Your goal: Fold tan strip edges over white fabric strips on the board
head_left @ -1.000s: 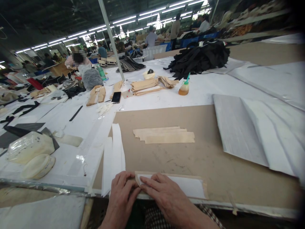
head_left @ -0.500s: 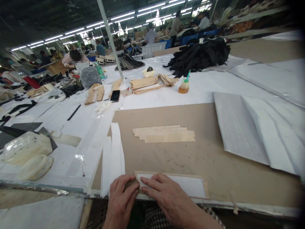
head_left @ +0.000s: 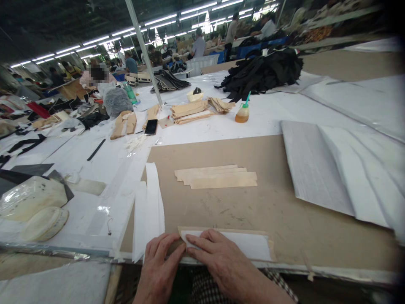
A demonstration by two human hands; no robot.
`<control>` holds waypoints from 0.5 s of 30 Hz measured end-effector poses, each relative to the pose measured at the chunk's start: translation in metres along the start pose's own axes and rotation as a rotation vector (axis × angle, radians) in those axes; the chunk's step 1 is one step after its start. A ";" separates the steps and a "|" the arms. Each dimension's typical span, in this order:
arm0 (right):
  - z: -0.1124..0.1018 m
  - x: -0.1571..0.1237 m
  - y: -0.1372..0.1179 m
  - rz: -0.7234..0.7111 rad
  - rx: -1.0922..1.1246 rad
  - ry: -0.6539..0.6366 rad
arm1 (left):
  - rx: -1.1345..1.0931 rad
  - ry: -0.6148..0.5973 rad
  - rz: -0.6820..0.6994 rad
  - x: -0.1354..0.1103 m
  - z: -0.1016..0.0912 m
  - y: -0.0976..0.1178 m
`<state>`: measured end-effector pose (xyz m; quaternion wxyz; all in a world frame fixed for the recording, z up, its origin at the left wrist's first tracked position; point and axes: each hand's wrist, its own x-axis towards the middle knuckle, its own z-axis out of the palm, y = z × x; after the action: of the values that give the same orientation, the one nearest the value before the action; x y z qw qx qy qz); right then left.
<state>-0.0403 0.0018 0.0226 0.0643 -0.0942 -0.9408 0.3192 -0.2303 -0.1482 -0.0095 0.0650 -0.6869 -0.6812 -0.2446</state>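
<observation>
At the near edge of a brown cardboard sheet (head_left: 253,202) lies a tan strip with a white lining piece (head_left: 249,245) laid on top of it. My right hand (head_left: 218,257) rests flat on the left end of the white piece, fingers stretched out. My left hand (head_left: 160,264) sits beside it, fingers pressing on the strip's left tip and thumb meeting the right hand. A stack of tan strips (head_left: 217,176) lies further out on the cardboard. White strips (head_left: 148,211) hang over the cardboard's left edge.
Folded white sheets (head_left: 335,169) lie on the right. A glue bottle (head_left: 242,113), a phone (head_left: 151,126), more tan pieces (head_left: 190,110) and a black fabric pile (head_left: 262,71) sit further back. Plastic-wrapped items (head_left: 31,198) lie at the left. Other people work at distant tables.
Both hands stay on the strip's left end with hardly any movement. The view has shifted slightly.
</observation>
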 end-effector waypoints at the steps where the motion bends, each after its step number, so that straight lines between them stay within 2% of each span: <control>1: 0.001 0.000 0.000 -0.001 0.006 -0.003 | 0.003 -0.009 0.010 0.000 0.000 0.000; 8: 0.004 0.000 0.001 0.002 0.029 0.012 | 0.051 -0.104 0.093 0.006 -0.008 -0.004; 15: 0.003 -0.001 -0.001 0.043 0.097 0.055 | 0.081 -0.217 0.257 0.016 -0.017 -0.014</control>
<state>-0.0397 -0.0013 0.0211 0.0878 -0.1198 -0.9198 0.3632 -0.2483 -0.1403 0.0084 0.0495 -0.7874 -0.6003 -0.1312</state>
